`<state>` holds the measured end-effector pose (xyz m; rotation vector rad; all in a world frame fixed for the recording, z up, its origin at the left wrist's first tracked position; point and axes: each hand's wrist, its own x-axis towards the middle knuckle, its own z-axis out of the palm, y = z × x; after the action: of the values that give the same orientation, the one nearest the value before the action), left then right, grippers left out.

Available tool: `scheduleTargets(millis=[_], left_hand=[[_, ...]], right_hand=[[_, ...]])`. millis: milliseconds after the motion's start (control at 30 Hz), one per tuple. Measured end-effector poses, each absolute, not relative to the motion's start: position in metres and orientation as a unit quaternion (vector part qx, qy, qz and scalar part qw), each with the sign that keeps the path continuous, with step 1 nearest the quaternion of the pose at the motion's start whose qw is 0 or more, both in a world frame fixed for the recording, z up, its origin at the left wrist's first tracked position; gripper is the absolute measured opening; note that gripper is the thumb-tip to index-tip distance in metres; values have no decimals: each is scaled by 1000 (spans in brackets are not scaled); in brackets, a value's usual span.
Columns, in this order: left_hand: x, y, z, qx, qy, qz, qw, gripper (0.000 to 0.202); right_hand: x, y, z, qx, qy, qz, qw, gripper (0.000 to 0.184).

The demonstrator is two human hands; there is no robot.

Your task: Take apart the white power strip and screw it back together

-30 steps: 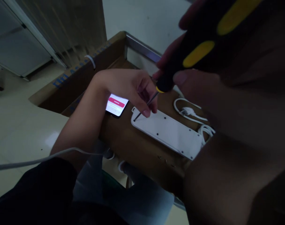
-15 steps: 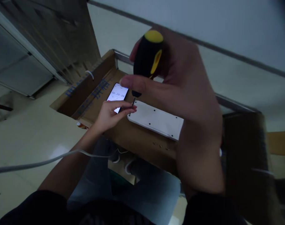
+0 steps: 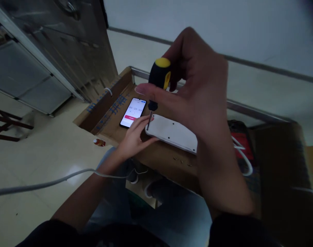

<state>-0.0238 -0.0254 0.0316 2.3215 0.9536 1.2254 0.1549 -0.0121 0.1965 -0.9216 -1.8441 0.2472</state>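
My right hand [image 3: 197, 85] is closed around the black and yellow handle of a screwdriver [image 3: 159, 73], its thumb stretched along the near side. The screwdriver stands nearly upright, with its tip at a corner hole of a long white power strip [image 3: 172, 133]. That strip lies with its screw-hole side up, and my right wrist covers its right end. At the left end, my left hand [image 3: 134, 139] grips it, thumb along the near edge and fingers at the far side. Several small screws [image 3: 181, 161] lie on the cardboard in front of the strip.
A phone [image 3: 133, 111] showing a running timer lies left of the strip on the cardboard-lined table [image 3: 107, 125]. A white cord [image 3: 245, 161] and a dark and red case [image 3: 244, 140] are at the right. Another cable [image 3: 69, 175] crosses over my left forearm.
My left hand has moved from the screwdriver's shaft to the end of the power strip. The screwdriver tip has come down to the corner hole. My view has shifted somewhat.
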Motion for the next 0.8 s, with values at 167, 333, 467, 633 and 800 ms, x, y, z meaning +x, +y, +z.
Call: scheduleTargets(millis=[167,333,467,633,800], left_hand=[[-19,-25,17,807,404,370,220,102],[-19,-28,20,804,413,370,218,83],[-19,-32,29,803,383,401,217,33],[-17,-31,33,788,385,424,227,13],[-17,-29,29,753,411,442,262,15]], right_hand=[[163,-10,201,-349,-781,191,482,39],[165,-9,200,-264,-784,359,431,27],[155,-9,195,-284,-754,352,476,13],[150,-9,194,-357,-765,253,473,35],[159,-3,194,-382,-742,182,520,45]])
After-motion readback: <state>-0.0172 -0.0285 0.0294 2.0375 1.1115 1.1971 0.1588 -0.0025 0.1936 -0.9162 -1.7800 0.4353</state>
